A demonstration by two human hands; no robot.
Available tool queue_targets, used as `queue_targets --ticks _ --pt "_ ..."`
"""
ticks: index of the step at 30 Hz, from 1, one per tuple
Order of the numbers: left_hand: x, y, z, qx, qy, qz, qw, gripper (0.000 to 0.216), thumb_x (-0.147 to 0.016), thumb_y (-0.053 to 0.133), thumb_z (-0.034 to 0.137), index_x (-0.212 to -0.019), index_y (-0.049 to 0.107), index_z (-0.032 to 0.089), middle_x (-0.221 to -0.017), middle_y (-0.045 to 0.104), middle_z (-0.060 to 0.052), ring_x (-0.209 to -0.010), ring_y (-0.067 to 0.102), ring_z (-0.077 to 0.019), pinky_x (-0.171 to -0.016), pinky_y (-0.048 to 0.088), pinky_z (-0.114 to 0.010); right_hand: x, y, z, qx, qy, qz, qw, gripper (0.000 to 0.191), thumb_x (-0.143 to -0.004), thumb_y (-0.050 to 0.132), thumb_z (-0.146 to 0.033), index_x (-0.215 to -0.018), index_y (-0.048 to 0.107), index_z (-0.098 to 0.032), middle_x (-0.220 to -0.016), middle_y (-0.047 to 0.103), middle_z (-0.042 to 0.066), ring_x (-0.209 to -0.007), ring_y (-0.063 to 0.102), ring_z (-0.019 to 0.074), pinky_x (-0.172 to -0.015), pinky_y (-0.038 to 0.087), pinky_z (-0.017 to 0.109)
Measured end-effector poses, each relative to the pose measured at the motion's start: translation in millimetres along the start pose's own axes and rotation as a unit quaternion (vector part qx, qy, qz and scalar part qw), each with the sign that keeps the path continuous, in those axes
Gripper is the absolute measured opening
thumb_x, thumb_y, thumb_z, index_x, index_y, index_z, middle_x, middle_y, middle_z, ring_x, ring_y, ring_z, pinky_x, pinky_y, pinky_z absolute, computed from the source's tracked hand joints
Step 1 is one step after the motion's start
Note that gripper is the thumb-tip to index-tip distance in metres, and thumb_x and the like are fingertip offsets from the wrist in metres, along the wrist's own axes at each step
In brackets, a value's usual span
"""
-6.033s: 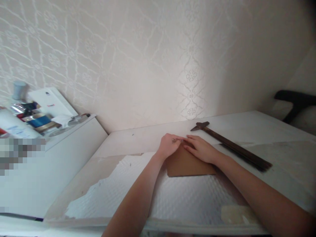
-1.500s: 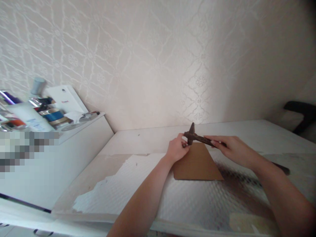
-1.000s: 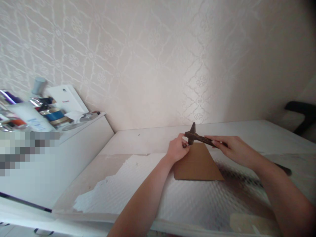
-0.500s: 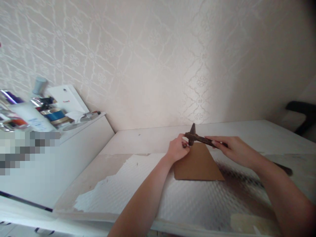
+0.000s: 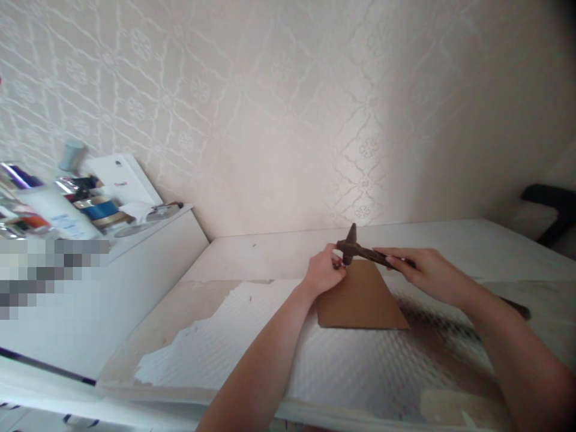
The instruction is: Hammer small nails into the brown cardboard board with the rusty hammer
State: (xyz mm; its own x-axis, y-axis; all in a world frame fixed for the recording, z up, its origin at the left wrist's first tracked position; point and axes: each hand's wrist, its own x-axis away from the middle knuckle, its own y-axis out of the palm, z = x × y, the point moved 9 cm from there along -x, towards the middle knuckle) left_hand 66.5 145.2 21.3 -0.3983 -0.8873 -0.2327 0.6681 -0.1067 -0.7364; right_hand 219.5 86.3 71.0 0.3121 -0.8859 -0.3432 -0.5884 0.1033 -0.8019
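My right hand (image 5: 416, 269) is closed round the handle of a hammer (image 5: 348, 246) with a dark, rusty-looking head. The handle runs left from my fingers, and the head is held just over my left fingertips. My left hand (image 5: 324, 271) rests at the far left edge of a flat brown cardboard piece (image 5: 362, 300), its fingers pinched together. Something small and dark shows at those fingertips, too small to name. Whether the hammer head touches it, I cannot tell. The cardboard lies on a white quilted-looking sheet (image 5: 342, 366).
Past my right forearm a dark handle-like object (image 5: 517, 307) lies on the table. At left a white cabinet (image 5: 148, 294) bears a white box (image 5: 123, 180), a blue tape roll (image 5: 99, 210) and several bottles. A patterned wall (image 5: 270, 150) rises behind; a black chair-like part (image 5: 546, 198) stands right.
Almost nothing differs. The hammer head has shifted very slightly upward; both hands and the cardboard stay where they were.
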Motion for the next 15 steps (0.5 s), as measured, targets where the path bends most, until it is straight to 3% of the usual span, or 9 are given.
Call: queue_targets --ticks 4,15 --pt "-0.2 0.0 1.1 -0.002 -0.005 -0.007 1.0 0.038 -0.068 0.053 0.015 -0.105 0.046 0.022 -0.083 0.065 0.002 -0.079 0.06 -0.0147 -0.075 0.046 -0.028 -0.5 -0.1 -0.5 -0.009 0.002 0.0 1.0 0.04 -0.089 0.036 -0.034 -0.117 0.061 -0.02 -0.097 0.071 0.006 -0.082 0.065 0.0214 -0.071 0.05 0.031" --pt "0.7 -0.5 1.9 0.003 -0.01 -0.007 1.0 0.039 -0.068 0.053 0.015 -0.106 0.046 0.021 -0.082 0.064 0.002 -0.078 0.06 -0.0147 -0.075 0.046 -0.028 0.5 1.0 -0.7 -0.02 0.007 -0.005 1.0 0.041 -0.089 0.036 -0.036 -0.117 0.061 -0.02 -0.103 0.069 0.006 -0.089 0.064 0.0216 -0.076 0.048 0.032"
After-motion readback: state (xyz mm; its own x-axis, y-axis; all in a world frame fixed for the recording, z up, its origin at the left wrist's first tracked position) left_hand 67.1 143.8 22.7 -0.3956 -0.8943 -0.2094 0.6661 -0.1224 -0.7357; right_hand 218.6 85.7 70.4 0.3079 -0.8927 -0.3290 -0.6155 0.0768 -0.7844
